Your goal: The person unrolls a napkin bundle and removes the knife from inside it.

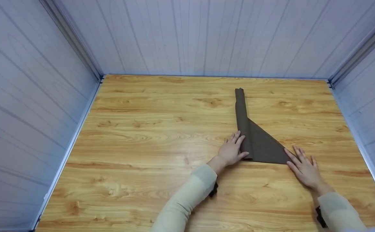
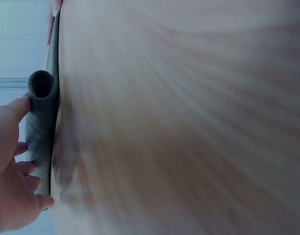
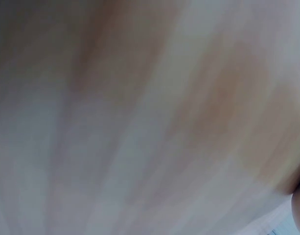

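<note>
A dark brown cloth [image 1: 266, 145] lies on the wooden table, its left part rolled into a long tube and its right part flat, tapering to a corner. My left hand [image 1: 231, 151] lies with spread fingers against the lower part of the roll [image 1: 241, 112], thumb near its near end. The left wrist view shows the hollow end of the roll [image 2: 42, 84], with the left hand's thumb and fingers [image 2: 34, 183] touching its side. At the right corner of the cloth, my right hand [image 1: 305, 169] rests with extended fingers. Only a fingertip shows in the right wrist view.
The wood-grain table [image 1: 136, 145] is bounded by a pale panel wall [image 1: 187, 38] at the back and panels on both sides. Metal edging [image 1: 68, 148] runs along the left side.
</note>
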### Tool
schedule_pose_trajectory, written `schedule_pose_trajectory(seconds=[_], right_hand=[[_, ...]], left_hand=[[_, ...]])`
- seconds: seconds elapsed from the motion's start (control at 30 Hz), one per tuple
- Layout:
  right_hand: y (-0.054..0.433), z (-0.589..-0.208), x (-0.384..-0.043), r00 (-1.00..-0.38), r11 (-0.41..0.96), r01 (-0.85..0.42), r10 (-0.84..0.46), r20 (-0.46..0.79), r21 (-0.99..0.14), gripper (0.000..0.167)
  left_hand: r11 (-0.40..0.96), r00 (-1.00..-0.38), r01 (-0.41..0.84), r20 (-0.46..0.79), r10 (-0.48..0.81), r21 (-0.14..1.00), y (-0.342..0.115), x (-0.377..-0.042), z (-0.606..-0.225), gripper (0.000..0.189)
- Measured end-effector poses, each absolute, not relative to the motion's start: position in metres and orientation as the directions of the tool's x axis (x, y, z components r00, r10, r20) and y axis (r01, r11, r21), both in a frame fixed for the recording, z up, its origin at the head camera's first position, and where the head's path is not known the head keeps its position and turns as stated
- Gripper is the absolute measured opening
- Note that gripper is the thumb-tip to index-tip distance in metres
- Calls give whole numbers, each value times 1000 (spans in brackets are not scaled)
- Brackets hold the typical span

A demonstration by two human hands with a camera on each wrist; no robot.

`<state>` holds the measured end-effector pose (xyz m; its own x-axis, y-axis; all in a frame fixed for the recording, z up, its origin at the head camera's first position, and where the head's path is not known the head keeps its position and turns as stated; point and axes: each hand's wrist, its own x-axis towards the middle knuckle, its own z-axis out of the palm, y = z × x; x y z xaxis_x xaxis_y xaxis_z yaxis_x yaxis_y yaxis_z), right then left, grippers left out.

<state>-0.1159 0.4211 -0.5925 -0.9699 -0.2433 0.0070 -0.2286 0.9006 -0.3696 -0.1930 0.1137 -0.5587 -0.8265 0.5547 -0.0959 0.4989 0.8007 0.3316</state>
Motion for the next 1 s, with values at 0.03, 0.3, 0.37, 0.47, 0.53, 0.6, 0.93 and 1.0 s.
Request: schedule_pose_trajectory(seconds=[0.03, 0.3, 0.37, 0.47, 0.53, 0.6, 0.93, 1.0], right_hand=[[421, -592, -116, -970, 901, -228, -242, 7, -369, 50], [421, -592, -116, -971, 901, -221, -240, -4, -374, 51], [421, -592, -116, -970, 901, -222, -242, -6, -374, 51], [421, -593, -116, -970, 898, -224, -243, -2, -379, 51], [421, -593, -115, -969, 896, -229, -245, 6, -381, 50], [421, -593, -115, -969, 894, -235, -248, 17, -383, 50], [420, -592, -114, -968, 894, -239, -252, 16, -380, 50], [420, -591, -114, -968, 892, -240, -252, 18, -383, 50]], left_hand=[[802, -828, 498, -95, 553, 330, 113, -193, -559, 68], [809, -835, 495, -84, 544, 318, 109, -192, -562, 68], [809, -835, 496, -84, 544, 315, 109, -192, -560, 68], [807, -832, 498, -88, 547, 317, 110, -192, -557, 67], [809, -832, 492, -99, 545, 322, 111, -191, -555, 67], [813, -835, 483, -109, 540, 324, 113, -191, -552, 66], [825, -853, 465, -88, 515, 321, 125, -188, -546, 66], [828, -859, 462, -75, 507, 318, 128, -189, -546, 67]])
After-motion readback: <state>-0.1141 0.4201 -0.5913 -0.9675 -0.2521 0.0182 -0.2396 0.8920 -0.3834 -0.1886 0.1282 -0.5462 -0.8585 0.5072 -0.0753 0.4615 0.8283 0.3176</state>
